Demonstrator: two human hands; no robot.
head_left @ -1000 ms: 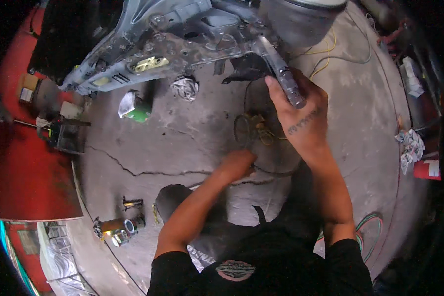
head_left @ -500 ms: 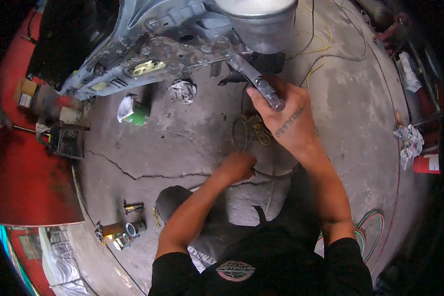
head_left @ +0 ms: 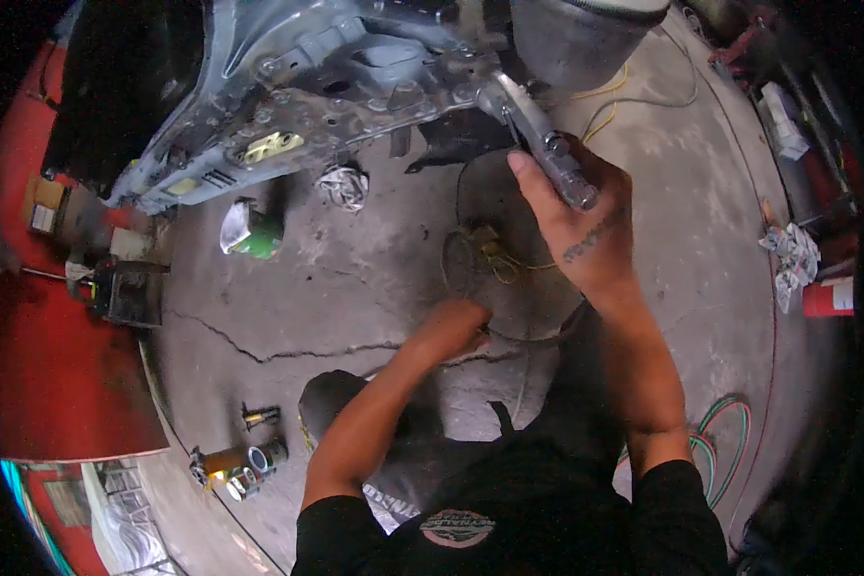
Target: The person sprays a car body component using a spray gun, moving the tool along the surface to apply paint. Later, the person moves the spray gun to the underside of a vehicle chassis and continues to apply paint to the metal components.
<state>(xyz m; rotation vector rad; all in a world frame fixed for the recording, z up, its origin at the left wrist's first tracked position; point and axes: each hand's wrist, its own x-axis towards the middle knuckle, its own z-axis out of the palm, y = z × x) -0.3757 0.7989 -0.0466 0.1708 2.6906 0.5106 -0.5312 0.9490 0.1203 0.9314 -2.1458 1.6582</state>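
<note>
Underfoot, cracked concrete floor [head_left: 288, 317], red wall [head_left: 38, 384]

The wrench [head_left: 545, 149] in my right hand [head_left: 586, 230] is dull silver, set against a grey-blue metal panel [head_left: 288, 115] with a pale yellow patch. On the grey, cracked concrete floor [head_left: 355, 288] sit a green and white can [head_left: 250, 230], a crumpled grey-white rag [head_left: 344, 185] and yellow wire [head_left: 499, 259]. My sleeves are black, a red wall [head_left: 38, 384] stands to my left, and a red and white canister [head_left: 828, 298] lies far right
</note>
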